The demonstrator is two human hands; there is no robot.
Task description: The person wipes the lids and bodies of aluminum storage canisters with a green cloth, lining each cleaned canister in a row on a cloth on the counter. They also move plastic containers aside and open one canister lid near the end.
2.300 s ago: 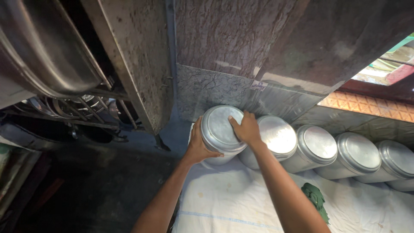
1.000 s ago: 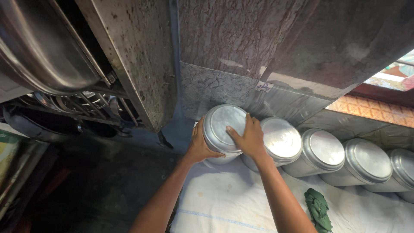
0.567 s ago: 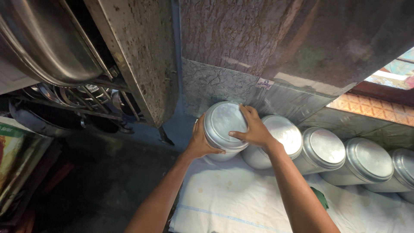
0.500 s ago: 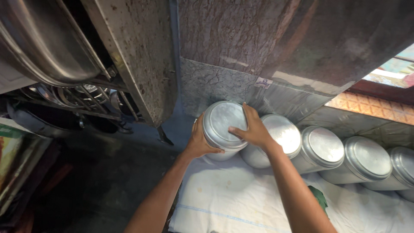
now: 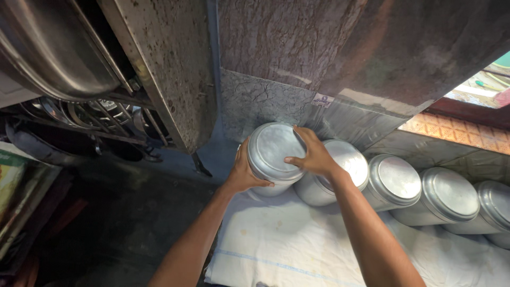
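A round steel canister (image 5: 272, 151) with a flat lid stands at the left end of a row, on a white cloth (image 5: 297, 244). My left hand (image 5: 244, 172) wraps around the canister's left side. My right hand (image 5: 313, 157) lies on the right part of its lid, fingers spread over the rim. A second steel canister (image 5: 345, 159) stands right beside it, partly hidden by my right wrist.
More lidded steel canisters (image 5: 396, 183) (image 5: 449, 199) continue the row to the right along a worn wall (image 5: 319, 58). A metal cabinet side (image 5: 164, 69) and a rack of steel vessels (image 5: 79, 111) stand at the left. Dark floor (image 5: 106, 212) lies below them.
My right hand has shifted slightly across the lid, from its middle toward the far right rim. My left hand stays on the canister's side. The canister has barely moved.
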